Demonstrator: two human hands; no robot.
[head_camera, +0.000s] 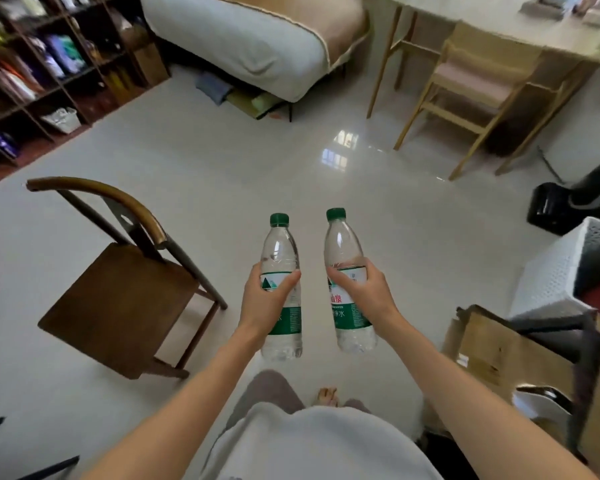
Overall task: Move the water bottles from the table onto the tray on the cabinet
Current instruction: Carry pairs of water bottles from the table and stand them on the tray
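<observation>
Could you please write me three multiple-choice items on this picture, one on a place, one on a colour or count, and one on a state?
1. Where is the dark wooden chair?
A. to the left of the person
B. to the right of the person
C. on the bed

2. What colour are the caps of both bottles?
A. red
B. green
C. white

3. How are the two bottles held?
A. both in one hand
B. lying flat on open palms
C. upright, one gripped in each hand

Answers: 1 A, the chair stands on the floor left of the arms. 2 B, both caps are green. 3 C, the left hand grips the left bottle and the right hand grips the right bottle, caps up.
</observation>
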